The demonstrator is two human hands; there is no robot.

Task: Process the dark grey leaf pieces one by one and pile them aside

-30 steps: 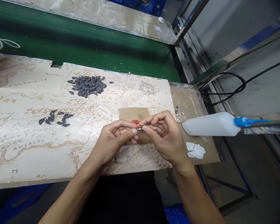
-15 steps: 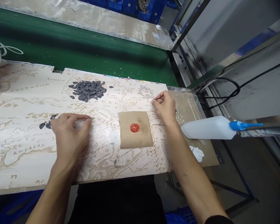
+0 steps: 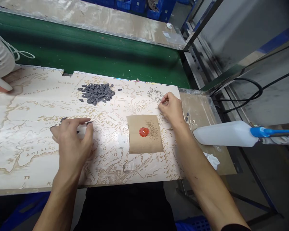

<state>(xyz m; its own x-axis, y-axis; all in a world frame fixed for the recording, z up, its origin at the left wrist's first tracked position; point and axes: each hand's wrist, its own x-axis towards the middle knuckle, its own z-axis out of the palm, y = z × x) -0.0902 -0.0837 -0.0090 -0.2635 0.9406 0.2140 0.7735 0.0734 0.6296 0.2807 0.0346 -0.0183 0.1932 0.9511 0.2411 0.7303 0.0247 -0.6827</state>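
Dark-grey, small, flat piece (image 3: 89, 122) shows at the thumb and index tips of the left hand (image 3: 73, 136); from my remote seat it looks pinched there, well left of the glossy, round, red blob (image 3: 144, 132) on the square, brown card (image 3: 135, 144). Its long axis I can't tell, too little shows btwn the tips. Same hand's other fingers arch over a few more dark pcs (image 3: 63, 119), mostly hidden from me. Right hand (image 3: 172, 109) is at the near edge of the tiny, black-and-white bits (image 3: 155, 95), thumb and index tips drawn close; whether they press on one I can't tell. Key relation, as I judge it: bits lie just beyond the right tips, slightly left, and that hand is nearer the red blob, w/ the card just nearside. Big dark-grey heap (image 3: 96, 93) lies beyond the left hand, on the cream, map-printed paper sheet (image 3: 103, 150).
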